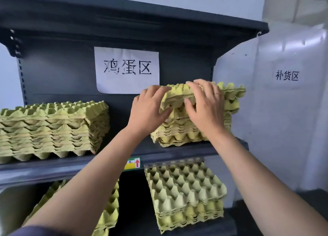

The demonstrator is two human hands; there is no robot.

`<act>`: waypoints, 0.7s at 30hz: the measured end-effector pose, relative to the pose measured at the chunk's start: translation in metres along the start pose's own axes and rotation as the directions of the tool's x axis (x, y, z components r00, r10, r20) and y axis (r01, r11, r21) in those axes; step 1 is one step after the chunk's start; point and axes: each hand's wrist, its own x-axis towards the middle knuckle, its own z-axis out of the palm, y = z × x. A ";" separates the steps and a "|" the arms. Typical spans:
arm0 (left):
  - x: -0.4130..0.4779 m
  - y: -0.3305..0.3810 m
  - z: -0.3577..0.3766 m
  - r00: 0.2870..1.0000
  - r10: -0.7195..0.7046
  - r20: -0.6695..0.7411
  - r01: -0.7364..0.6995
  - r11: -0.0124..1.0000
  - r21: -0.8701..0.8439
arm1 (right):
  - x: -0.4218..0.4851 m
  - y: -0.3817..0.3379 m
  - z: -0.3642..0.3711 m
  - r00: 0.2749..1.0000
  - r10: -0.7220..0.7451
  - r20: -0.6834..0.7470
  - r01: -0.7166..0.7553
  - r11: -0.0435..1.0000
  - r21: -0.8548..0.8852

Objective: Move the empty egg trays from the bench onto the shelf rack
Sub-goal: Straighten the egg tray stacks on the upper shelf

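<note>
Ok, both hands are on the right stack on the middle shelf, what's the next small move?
Probably press the top tray down and square it: it sits tilted above the right stack, its near edge lifted, with the left hand and right hand gripping it.

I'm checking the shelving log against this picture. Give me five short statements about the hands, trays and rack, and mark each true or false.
1. Both hands rest on the right-hand stack of egg trays on the middle shelf. True: the left hand and the right hand are both on its top trays.
2. The middle shelf holds only one stack. False: a second, left-hand stack stands apart from it on the same shelf.
3. The trays are blue plastic. False: they are yellow-green moulded pulp.
4. A white paper sign hangs on the rack's back panel. True.
5. The lower shelf is bare. False: the lower trays lie there, with more at the left.
</note>
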 end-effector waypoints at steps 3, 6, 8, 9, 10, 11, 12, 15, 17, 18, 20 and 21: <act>0.012 0.010 0.012 0.998 -0.034 0.061 0.030 0.998 0.063 | 0.003 0.035 0.001 0.972 0.060 0.227 -0.057 0.998 -0.018; 0.019 0.014 0.023 0.995 -0.051 0.086 0.043 0.995 0.087 | 0.001 0.054 0.004 0.921 0.057 0.385 -0.049 0.998 -0.031; 0.022 0.013 0.029 0.995 -0.058 0.085 0.050 0.994 0.098 | 0.001 0.059 0.005 0.915 0.017 0.404 0.001 0.999 -0.044; 0.024 0.012 0.032 0.996 -0.058 0.075 0.050 0.993 0.106 | 0.003 0.062 0.006 0.912 0.001 0.409 0.025 0.998 -0.058; 0.026 0.011 0.033 0.997 -0.055 0.057 0.048 0.992 0.118 | 0.007 0.066 0.006 0.909 -0.008 0.417 0.041 0.997 -0.069; 0.028 0.009 0.033 0.998 -0.043 0.040 0.037 0.990 0.138 | 0.011 0.070 0.007 0.904 -0.006 0.427 0.040 0.997 -0.070; 0.031 0.008 0.032 0.999 -0.022 0.029 0.017 0.986 0.164 | 0.016 0.074 0.007 0.899 0.009 0.438 0.022 0.998 -0.064; 0.036 0.001 0.031 0.999 0.031 -0.007 -0.029 0.979 0.201 | 0.028 0.078 0.011 0.883 0.047 0.467 -0.020 0.998 -0.063; 0.037 -0.006 0.031 0.999 0.015 -0.040 -0.009 0.991 0.134 | 0.032 0.072 0.015 0.903 0.035 0.429 0.000 0.997 -0.082; 0.037 -0.010 0.031 0.999 0.011 -0.050 -0.007 0.997 0.079 | 0.034 0.069 0.018 0.915 0.037 0.401 0.000 0.996 -0.092; 0.036 -0.018 0.034 0.998 0.027 -0.049 -0.028 0.999 -0.019 | 0.035 0.067 0.024 0.934 0.045 0.353 -0.009 0.995 -0.103; 0.036 -0.021 0.035 0.998 0.044 -0.043 -0.046 0.997 -0.060 | 0.034 0.068 0.026 0.942 0.046 0.333 -0.011 0.994 -0.105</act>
